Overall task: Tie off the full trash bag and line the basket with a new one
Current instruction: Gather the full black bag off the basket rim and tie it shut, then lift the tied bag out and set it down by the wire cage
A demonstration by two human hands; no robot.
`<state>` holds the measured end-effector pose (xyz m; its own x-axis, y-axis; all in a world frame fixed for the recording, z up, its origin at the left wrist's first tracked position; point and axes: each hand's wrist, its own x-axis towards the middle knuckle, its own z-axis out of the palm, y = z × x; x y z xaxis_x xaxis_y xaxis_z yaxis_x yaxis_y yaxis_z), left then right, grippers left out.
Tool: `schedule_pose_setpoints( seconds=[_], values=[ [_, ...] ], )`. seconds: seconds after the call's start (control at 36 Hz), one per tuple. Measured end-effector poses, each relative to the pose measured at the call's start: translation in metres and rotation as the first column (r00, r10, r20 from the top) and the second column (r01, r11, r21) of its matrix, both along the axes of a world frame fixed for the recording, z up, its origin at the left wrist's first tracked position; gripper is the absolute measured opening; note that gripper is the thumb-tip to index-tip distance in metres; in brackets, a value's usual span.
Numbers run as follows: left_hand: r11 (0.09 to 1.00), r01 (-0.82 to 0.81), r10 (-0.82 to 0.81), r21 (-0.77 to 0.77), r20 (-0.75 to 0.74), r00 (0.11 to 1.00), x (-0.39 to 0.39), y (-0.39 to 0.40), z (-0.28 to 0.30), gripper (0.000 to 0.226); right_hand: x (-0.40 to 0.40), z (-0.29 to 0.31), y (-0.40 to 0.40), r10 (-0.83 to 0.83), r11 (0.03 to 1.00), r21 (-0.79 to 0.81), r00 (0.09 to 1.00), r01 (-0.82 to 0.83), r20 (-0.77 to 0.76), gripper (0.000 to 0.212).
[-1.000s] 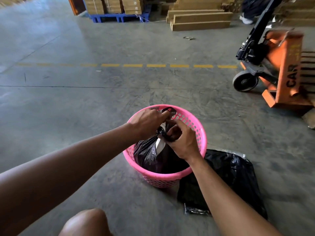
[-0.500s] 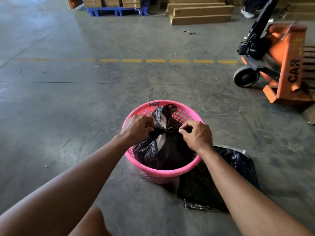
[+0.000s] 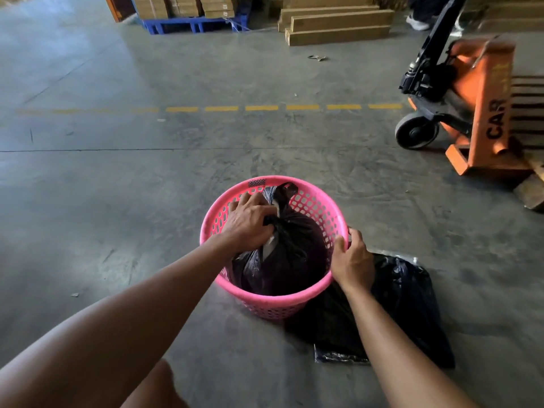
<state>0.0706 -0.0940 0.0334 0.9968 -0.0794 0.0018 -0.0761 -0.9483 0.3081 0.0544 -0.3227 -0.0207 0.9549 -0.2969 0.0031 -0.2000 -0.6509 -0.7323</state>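
Note:
A pink perforated basket (image 3: 266, 301) stands on the concrete floor in front of me. Inside it sits a full black trash bag (image 3: 290, 254), its neck knotted with the tails sticking up toward the far rim. My left hand (image 3: 248, 223) is closed around the knot at the bag's top. My right hand (image 3: 351, 259) grips the basket's right rim, thumb inside and fingers outside. A flat new black bag (image 3: 406, 304) lies on the floor just right of the basket, partly under my right forearm.
An orange pallet jack (image 3: 477, 113) stands at the right, close behind the basket. Long cardboard boxes (image 3: 338, 25) and a blue pallet (image 3: 191, 23) with cartons sit at the back. A person's shoe (image 3: 416, 23) shows far right. A dashed yellow line (image 3: 262, 108) crosses the floor.
My hands pulled the bag's tails apart into a knot. My right hand then let go of the bag and moved to the basket's right rim; my left hand stays on the knot.

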Motion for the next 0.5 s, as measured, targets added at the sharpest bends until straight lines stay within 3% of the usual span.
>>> schedule_pose_setpoints(
  seconds=[0.22, 0.33, 0.44, 0.5],
  values=[
    [0.913, -0.105, 0.178, -0.394, 0.152, 0.972, 0.011, -0.005, 0.052, 0.042, -0.004, 0.002, -0.004, 0.037, 0.999, -0.032, 0.999, -0.037, 0.005, 0.032],
    [0.902, -0.099, 0.205, -0.420, 0.216, 0.955, 0.018, -0.002, 0.105, 0.041, -0.001, 0.006, -0.009, 0.077, 0.997, 0.013, 0.995, -0.077, -0.062, 0.043],
    [0.892, -0.074, 0.210, -0.445, 0.264, 0.942, 0.015, 0.002, 0.162, 0.057, 0.003, 0.042, -0.016, 0.040, 0.966, 0.242, 0.980, -0.088, 0.194, 0.049],
    [0.875, -0.090, 0.239, -0.475, 0.264, 0.934, 0.012, 0.007, 0.187, 0.048, 0.003, 0.079, -0.016, 0.104, 0.910, 0.355, 0.945, -0.217, 0.311, 0.056]
  ],
)
